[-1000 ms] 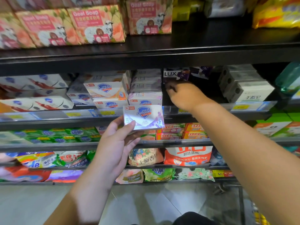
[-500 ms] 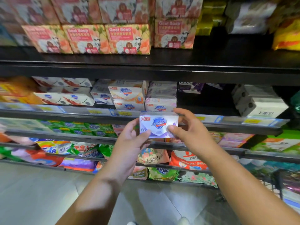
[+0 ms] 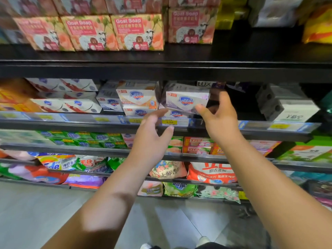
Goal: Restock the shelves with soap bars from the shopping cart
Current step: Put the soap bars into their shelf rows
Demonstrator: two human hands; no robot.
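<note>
A white and lilac Safeguard soap box (image 3: 186, 100) is tilted at the top of a stack of the same boxes on the middle shelf (image 3: 71, 124). My right hand (image 3: 218, 119) pinches its right end, thumb on the lower front corner and fingers behind. My left hand (image 3: 154, 131) hovers just below and left of the box with fingers spread, touching nothing. Another Safeguard box (image 3: 175, 114) shows under the held one. The shopping cart is out of view.
Orange-trimmed Safeguard boxes (image 3: 137, 97) stand just left of the stack. A dark gap lies to its right, before grey soap boxes (image 3: 285, 105). Goat Soap cartons (image 3: 138, 32) fill the shelf above. Detergent bags (image 3: 212, 174) crowd the lower shelves.
The soap box has gone up from in front of the shelf rail onto the stack. My left hand has let go of it and my right hand alone holds it.
</note>
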